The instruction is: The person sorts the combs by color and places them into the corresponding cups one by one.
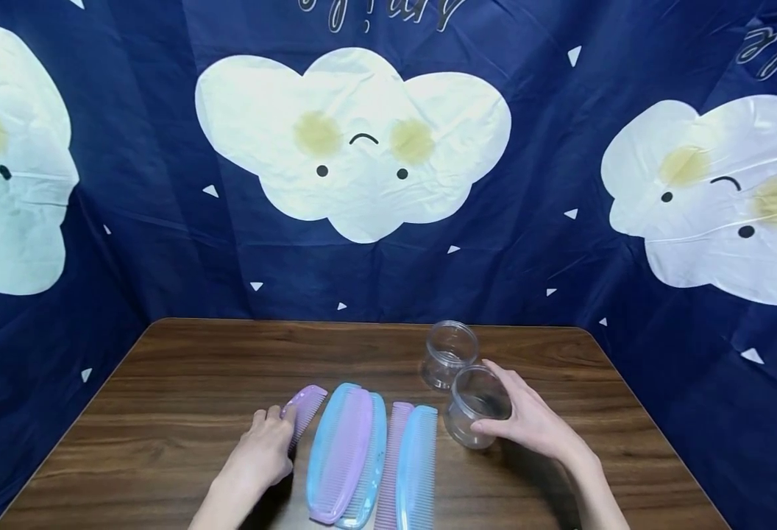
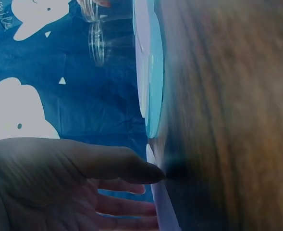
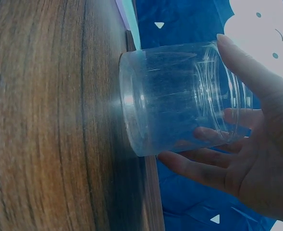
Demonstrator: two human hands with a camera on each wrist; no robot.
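A small purple comb (image 1: 307, 406) lies at the left of a row of combs. My left hand (image 1: 260, 446) holds it, thumb (image 2: 140, 169) on one side and fingers on the other; the palm hides part of it. To its right, a purple comb (image 1: 350, 456) lies over two blue combs. Beside those lie another purple comb (image 1: 395, 464) and a blue comb (image 1: 417, 471). My right hand (image 1: 533, 421) grips the nearer clear jar (image 3: 175, 98), thumb and fingers around its rim end. That jar stands upright. A second clear jar (image 1: 451, 355) stands just behind.
The wooden table (image 1: 163, 412) has its back edge near the jars. A dark blue cloth (image 1: 163, 243) with printed clouds hangs behind and on both sides of it.
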